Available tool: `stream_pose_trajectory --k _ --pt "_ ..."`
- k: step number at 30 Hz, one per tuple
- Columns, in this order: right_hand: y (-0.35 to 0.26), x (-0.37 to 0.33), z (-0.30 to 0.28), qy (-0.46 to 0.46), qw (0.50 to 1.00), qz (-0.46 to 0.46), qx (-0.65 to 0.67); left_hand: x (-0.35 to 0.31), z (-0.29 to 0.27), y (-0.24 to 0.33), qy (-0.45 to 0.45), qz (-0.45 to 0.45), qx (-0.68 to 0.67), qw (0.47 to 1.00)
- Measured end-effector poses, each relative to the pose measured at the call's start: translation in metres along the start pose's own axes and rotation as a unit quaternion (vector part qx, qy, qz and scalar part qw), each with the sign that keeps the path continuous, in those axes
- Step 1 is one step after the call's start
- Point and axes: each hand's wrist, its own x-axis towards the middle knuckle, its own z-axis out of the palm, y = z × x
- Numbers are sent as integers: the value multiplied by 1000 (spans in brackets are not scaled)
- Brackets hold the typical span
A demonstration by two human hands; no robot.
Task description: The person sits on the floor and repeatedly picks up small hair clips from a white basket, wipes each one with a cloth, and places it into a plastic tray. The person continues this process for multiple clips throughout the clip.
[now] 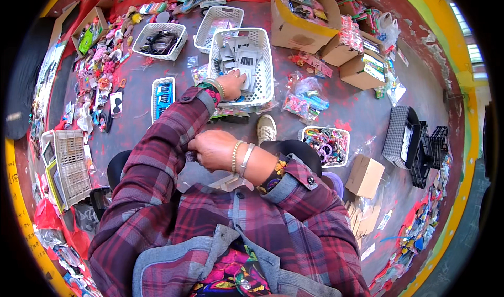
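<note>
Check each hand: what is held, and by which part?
Left hand grips a grey card in the white basket by its edge. Right hand pinches the left sleeve.

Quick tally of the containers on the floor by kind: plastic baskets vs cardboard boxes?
White plastic baskets: 5 (the left hand reaches into the big one; others at)
Cardboard boxes: 5 ()
Total: 10

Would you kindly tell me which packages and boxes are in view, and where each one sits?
Grey cards: in the white plastic basket, under the left hand.
Open brown cardboard box: top centre, yellow rim.
Small closed cardboard box: right of the right hand.
</note>
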Motion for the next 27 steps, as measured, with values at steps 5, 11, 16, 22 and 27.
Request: stream_pose_trajectory --k 5,11,16,22,27 --pt "2 3 -4 -36 999 12 15 2 3 -13 -2 88 -38 995" --pt "5 11 -8 -33 998 27 42 -6 -26 -18 180 -6 -201 963" --pt "6 15 -8 39 990 -34 134 -27 -43 -44 233 60 -354 904" --pt "-8 -17 -73 324 829 38 454 -121 -130 14 174 19 -912 371" --pt "4 9 -73 572 761 -71 299 -169 -132 46 187 66 -922 332"
